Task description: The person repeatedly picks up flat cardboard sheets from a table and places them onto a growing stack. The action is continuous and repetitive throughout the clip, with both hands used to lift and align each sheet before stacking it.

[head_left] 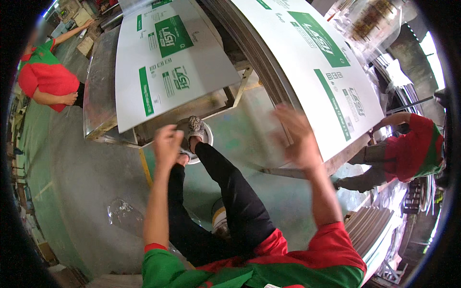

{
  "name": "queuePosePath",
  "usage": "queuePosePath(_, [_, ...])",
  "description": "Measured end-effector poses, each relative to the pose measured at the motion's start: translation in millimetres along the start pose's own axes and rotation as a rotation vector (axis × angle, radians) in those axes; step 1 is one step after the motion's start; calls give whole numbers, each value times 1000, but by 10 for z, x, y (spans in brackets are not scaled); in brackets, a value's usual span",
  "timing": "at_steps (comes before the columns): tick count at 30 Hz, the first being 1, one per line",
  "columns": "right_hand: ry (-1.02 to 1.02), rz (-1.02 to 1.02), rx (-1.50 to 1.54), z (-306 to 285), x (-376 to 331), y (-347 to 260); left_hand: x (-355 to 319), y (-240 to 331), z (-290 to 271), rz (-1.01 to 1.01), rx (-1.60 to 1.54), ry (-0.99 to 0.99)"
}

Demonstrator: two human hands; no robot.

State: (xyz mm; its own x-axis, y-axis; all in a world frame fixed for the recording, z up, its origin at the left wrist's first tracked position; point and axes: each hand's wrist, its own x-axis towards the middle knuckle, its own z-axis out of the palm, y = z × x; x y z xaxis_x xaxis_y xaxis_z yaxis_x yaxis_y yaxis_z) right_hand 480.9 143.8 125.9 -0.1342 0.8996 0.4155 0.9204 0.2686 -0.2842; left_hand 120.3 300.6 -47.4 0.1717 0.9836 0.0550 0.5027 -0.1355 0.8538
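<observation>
My left hand (pixel 168 148) is raised in front of the near edge of a white sheet printed in green (pixel 211 65), which lies on a metal-framed stand. Its fingers look bent, but blur hides whether anything is between them. My right hand (pixel 298 139), smeared by motion, is beside the near left edge of a thick stack of sheets (pixel 261 57). Its fingers are apart and I see nothing in them. On top of that stack lies another white sheet with green print (pixel 331 72). I cannot tell whether either hand touches a sheet.
My feet are on a round white object (pixel 206 137) between the stands. A co-worker in red and green (pixel 53 79) is at the left; another (pixel 408 146) bends by the stack at the right. Clear plastic film (pixel 125 213) lies on the floor. Curved sheets (pixel 370 230) are piled lower right.
</observation>
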Motion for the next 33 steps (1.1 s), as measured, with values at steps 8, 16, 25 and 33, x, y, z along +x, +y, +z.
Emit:
queuePosePath(8, [-250, 755, -402, 241, -585, 1112, -1039, 2022, 1364, -457, -929, -708])
queuePosePath(16, [259, 626, 654, -350, -543, 987, -657, 2741, 1102, -387, -511, -314])
queuePosePath(25, [920, 788, 220, -1532, -2408, 1259, -1619, 2731, -708, 60, -432, -210])
queuePosePath(33, [397, 934, 911, -1050, -1972, -407, -2890, 1296, -1905, -529, -453, 69])
